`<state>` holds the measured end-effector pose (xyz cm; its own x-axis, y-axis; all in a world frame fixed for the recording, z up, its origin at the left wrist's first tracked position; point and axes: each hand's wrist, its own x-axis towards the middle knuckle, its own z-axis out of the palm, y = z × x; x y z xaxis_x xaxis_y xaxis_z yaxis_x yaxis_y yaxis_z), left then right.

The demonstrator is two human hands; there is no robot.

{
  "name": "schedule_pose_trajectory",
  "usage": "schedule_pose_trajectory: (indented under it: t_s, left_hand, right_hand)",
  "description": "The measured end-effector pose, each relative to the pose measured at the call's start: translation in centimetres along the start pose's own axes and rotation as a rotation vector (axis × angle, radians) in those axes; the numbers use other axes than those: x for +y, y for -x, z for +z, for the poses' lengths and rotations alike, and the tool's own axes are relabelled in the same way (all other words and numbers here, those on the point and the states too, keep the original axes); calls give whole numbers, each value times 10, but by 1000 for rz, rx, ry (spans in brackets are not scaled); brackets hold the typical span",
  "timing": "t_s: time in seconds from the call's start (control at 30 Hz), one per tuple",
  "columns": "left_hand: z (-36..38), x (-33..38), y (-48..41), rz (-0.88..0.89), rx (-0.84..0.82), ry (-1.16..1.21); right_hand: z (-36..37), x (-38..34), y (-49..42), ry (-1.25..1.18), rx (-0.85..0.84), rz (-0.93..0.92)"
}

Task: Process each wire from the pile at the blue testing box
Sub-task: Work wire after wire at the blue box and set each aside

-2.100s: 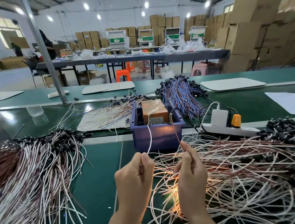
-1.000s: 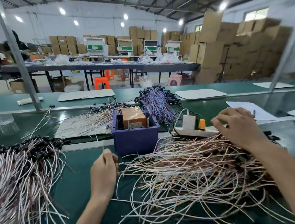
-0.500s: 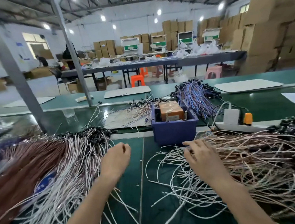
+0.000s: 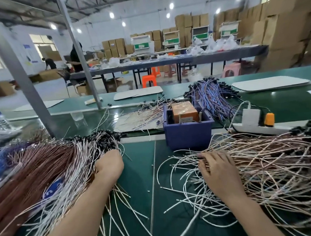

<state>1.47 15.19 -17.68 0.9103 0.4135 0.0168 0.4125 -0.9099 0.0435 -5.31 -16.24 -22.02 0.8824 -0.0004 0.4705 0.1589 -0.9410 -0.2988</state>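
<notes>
The blue testing box stands mid-table with an orange unit inside it. A loose pile of pink and white wires spreads to its right. My right hand rests on that pile's left edge, fingers spread over the strands, gripping none that I can see. A combed pile of white and brown wires with black ends lies on the left. My left hand sits at its right edge, knuckles up and fingers curled under out of sight.
A white power strip with an orange plug lies right of the box. Blue-purple wires and more loose wires on a sheet lie behind it. A slanted metal post rises at left. Bare green mat shows between my hands.
My left hand moved left from in front of the box to the left pile. My right hand left the box, reached far right, then came back to the right pile's near edge.
</notes>
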Motion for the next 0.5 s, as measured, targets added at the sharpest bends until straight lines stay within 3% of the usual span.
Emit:
schedule_pose_trajectory:
  t_s: [0.1,0.27,0.4,0.5]
  left_hand:
    - [1,-4,-4,-20,-14,181]
    - [-15,-8,6,96,11,575]
    - [-48,3,36,304,24,871]
    - [-88,11,66,571,-56,975]
  right_hand:
    - [-1,-1,1,-29,23,4]
    - [-1,-1,2,-55,42,6]
    - [-1,-2,2,-105,55,9]
    - [-6,-6,6,-192,127,-50]
